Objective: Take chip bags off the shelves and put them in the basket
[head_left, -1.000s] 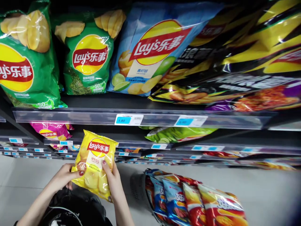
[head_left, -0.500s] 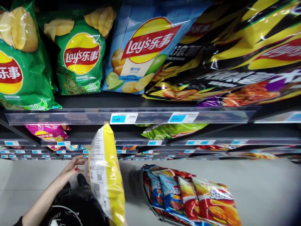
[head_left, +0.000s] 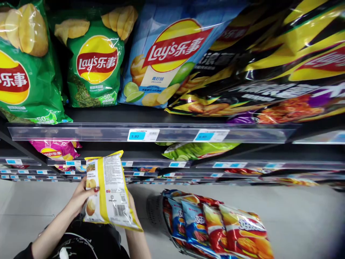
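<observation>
I hold a yellow chip bag (head_left: 110, 192) in front of the shelves with its white printed back and barcode facing me. My left hand (head_left: 81, 197) grips its left edge, thumb on the back panel. My right hand (head_left: 131, 203) is mostly hidden behind the bag's right side; only a sliver of fingers and the forearm show, closed round that edge. The bag sits below the top shelf rail (head_left: 81, 132) with its 5.80 price tag (head_left: 142, 135).
Green chip bags (head_left: 95, 61), a blue lime bag (head_left: 167, 57) and black-and-yellow bags (head_left: 269, 64) fill the top shelf. Lower shelves with pink (head_left: 55, 151) and green bags recede left. A dark basket (head_left: 157, 216) on the grey floor holds several red and blue bags (head_left: 215, 226).
The yellow bag was turned over: a second ago its front logo faced me, then it stood edge-on in my right hand alone, now its back faces me with both hands on it.
</observation>
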Demonstrator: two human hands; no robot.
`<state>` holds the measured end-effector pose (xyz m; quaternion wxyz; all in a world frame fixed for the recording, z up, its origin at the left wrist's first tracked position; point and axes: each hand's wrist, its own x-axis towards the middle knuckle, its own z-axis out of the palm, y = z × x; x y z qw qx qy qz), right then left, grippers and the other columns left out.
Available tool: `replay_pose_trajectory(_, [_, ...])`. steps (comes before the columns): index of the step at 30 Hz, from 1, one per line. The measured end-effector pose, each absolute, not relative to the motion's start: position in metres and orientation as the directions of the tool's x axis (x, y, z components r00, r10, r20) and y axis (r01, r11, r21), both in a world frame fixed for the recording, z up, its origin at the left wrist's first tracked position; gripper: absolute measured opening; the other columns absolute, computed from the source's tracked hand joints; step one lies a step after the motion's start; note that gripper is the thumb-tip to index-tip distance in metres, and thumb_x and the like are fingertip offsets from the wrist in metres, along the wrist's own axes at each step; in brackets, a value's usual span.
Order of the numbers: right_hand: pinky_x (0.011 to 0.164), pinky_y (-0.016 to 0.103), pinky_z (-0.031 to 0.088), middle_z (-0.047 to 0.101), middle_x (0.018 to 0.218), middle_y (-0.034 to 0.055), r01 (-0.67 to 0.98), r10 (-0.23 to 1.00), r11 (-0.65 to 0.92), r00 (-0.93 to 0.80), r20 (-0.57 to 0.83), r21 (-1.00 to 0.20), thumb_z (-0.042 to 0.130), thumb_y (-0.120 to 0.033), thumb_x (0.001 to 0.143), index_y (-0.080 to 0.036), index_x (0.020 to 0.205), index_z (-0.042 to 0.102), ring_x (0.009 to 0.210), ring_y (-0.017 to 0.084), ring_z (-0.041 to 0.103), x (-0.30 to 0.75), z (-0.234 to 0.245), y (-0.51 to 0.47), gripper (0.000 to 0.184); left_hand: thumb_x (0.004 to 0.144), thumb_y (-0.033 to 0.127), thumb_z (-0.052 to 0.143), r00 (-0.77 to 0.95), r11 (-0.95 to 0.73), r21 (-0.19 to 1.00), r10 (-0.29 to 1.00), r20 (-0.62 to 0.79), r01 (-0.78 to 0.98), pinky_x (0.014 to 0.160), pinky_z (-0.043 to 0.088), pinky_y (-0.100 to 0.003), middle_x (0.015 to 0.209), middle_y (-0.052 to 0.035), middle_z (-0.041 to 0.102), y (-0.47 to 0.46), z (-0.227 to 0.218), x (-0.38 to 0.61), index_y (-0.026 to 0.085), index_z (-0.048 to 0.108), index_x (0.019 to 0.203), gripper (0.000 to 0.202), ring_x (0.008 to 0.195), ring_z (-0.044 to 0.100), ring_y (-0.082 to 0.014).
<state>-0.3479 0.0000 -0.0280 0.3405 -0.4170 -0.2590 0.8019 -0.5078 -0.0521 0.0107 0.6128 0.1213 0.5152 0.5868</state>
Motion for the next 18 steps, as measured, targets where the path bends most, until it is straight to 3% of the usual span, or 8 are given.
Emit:
replay_pose_trajectory(3, [0.077, 0.042, 0.049, 0.07, 0.097, 0.008, -0.365, 0.708, -0.686, -0.535, -0.461, -0.63, 0.048, -0.073, 0.067, -0.022, 0.099, 0.064, 0.094, 0.031, 0.062, -0.343, -0.02, 0.017, 0.062, 0.057, 0.023, 0.075, -0.297, 0.306, 0.796, 0.81, -0.506, -0.522, 0.076, 0.052, -0.033, 0.096, -0.0074, 0.07, -0.048, 0.013, -0.51, 0.019, 0.054, 0.096, 0.045, 0.088, 0.066, -0.027])
replay_pose_trajectory(6, [0.081, 0.041, 0.048, 0.069, 0.104, 0.0051, -0.314, 0.675, -0.697, -0.591, -0.442, -0.645, 0.069, -0.053, 0.064, -0.026, 0.108, 0.06, 0.098, 0.029, 0.062, -0.338, -0.008, 0.016, 0.053, 0.06, 0.026, 0.073, -0.316, 0.381, 0.816, 0.785, -0.534, -0.434, 0.076, 0.052, -0.033, 0.101, -0.0081, 0.07, -0.044, 0.013, -0.516, 0.02, 0.056, 0.097, 0.041, 0.092, 0.065, -0.028])
replay_pose_trajectory(9, [0.077, 0.04, 0.05, 0.068, 0.106, 0.0045, -0.242, 0.636, -0.731, -0.581, -0.508, -0.638, 0.073, -0.034, 0.065, -0.027, 0.115, 0.055, 0.095, 0.029, 0.064, -0.338, -0.002, 0.011, 0.053, 0.063, 0.03, 0.071, -0.28, 0.433, 0.812, 0.785, -0.553, -0.392, 0.078, 0.051, -0.034, 0.1, -0.01, 0.07, -0.039, 0.012, -0.52, 0.018, 0.058, 0.098, 0.039, 0.094, 0.064, -0.0293])
replay_pose_trajectory(18, [0.064, 0.035, 0.053, 0.072, 0.089, 0.0057, -0.247, 0.626, -0.752, -0.558, -0.545, -0.611, 0.07, -0.036, 0.068, -0.022, 0.11, 0.056, 0.081, 0.027, 0.068, -0.343, -0.012, 0.012, 0.047, 0.068, 0.03, 0.068, -0.198, 0.456, 0.793, 0.803, -0.562, -0.404, 0.078, 0.051, -0.035, 0.094, -0.008, 0.072, -0.039, 0.004, -0.523, 0.018, 0.061, 0.095, 0.031, 0.085, 0.067, -0.0263])
